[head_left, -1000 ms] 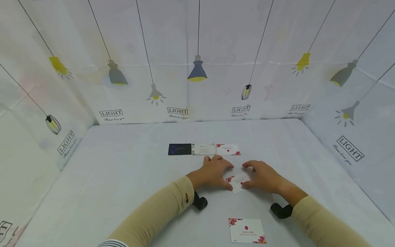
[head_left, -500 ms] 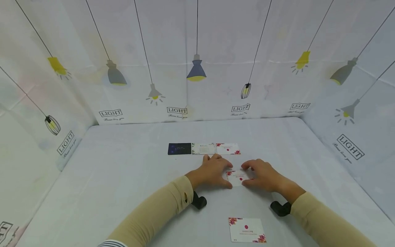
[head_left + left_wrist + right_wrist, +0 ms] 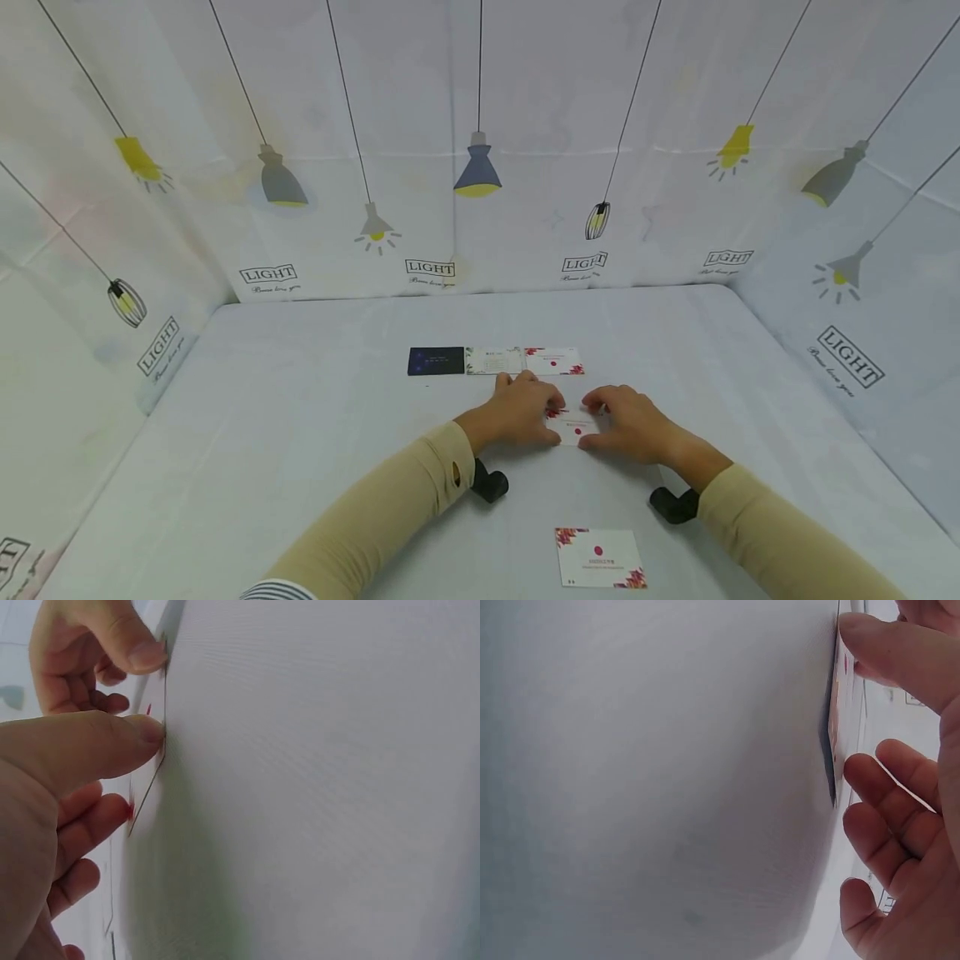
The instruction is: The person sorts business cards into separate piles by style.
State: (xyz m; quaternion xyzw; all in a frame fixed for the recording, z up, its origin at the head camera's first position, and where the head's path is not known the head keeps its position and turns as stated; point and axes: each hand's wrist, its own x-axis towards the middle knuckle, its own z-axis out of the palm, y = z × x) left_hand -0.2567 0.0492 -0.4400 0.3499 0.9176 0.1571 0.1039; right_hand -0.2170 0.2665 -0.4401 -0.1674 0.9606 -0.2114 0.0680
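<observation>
A white business card (image 3: pixel 573 427) with red floral corners and a red dot lies between my two hands over the middle of the table. My left hand (image 3: pixel 519 415) grips its left side, thumb at the near edge and index finger at the far edge. My right hand (image 3: pixel 632 423) holds the right side the same way and covers that end. In the left wrist view, the left thumb (image 3: pixel 112 744) presses on the card's near edge. The right wrist view shows the right thumb (image 3: pixel 885 646) on the card, with a dark shadow along its edge.
Beyond my hands, a dark blue card (image 3: pixel 436 361), a white card with green leaves (image 3: pixel 492 361) and a red-flowered card (image 3: pixel 554 361) form a row. Another red-flowered card (image 3: pixel 600 558) lies near the front. Lamp-printed fabric (image 3: pixel 480 233) walls the table on three sides.
The card between my hands was tilted; it has turned square to the row and shifted slightly away and left. Both hands moved slightly with it. The other cards stayed put.
</observation>
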